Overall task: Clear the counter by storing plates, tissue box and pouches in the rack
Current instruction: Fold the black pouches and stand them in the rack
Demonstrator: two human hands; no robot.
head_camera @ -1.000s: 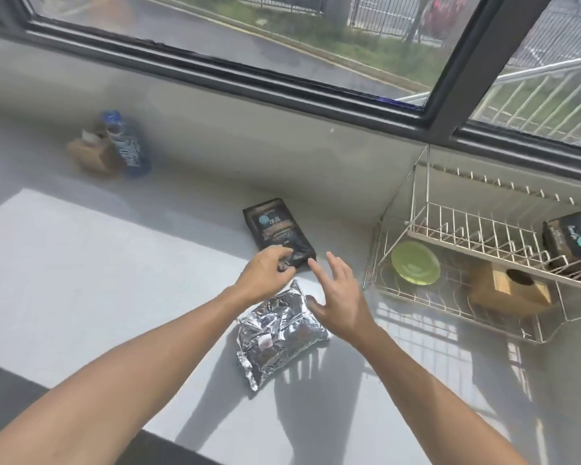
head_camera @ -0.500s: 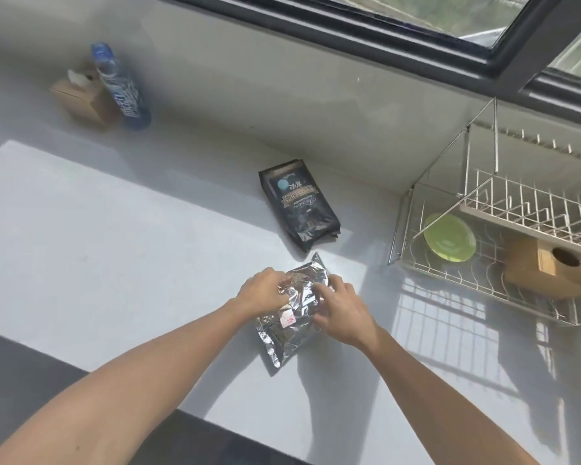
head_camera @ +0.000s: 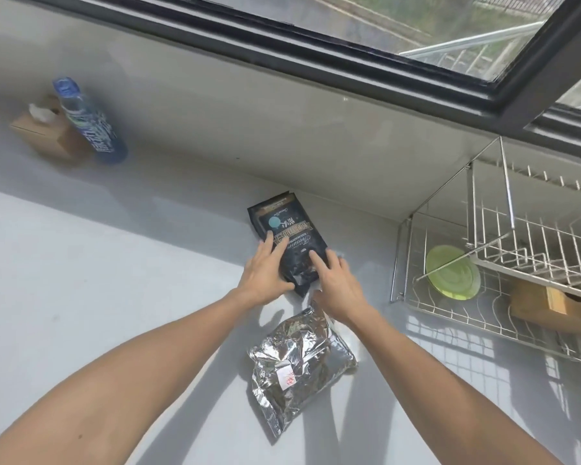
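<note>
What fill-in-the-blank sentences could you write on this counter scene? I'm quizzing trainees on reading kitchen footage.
1. Both hands, the left hand and the right hand, rest on the ____ pouch.
2. The silver foil pouch lies on the counter, ____ to the person than the dark one.
3. The plate in the rack is ____ in colour.
4. The blue bottle stands beside a ____ box.

Missing words: black; nearer; green; tissue

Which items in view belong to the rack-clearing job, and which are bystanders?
Job: black pouch under left hand and right hand; silver pouch; tissue box; rack holding green plate and wooden box.
Bystanders: blue bottle; window.
</note>
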